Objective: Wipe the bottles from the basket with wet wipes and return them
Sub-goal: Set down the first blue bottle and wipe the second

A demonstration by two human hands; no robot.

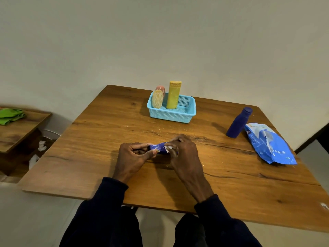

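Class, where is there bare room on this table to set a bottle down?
Free: tabletop left of the basket, the strip between it and the held bottle, the basket's right half. Crowded: right edge, with dark bottle and wipes pack.

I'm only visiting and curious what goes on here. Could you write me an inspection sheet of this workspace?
Surface: wooden table, specks near the middle.
Job's things: small blue bottle held over the table; yellow bottle and two oval bottles upright in the basket; dark bottle standing beside the wipes pack.
Clutter: crumpled tissues on the floor, left.
Hands: left hand grips the small blue bottle; right hand presses a wipe on it.
Cables: nothing seen.
Surroundings: plain wall; side table with green cloth.
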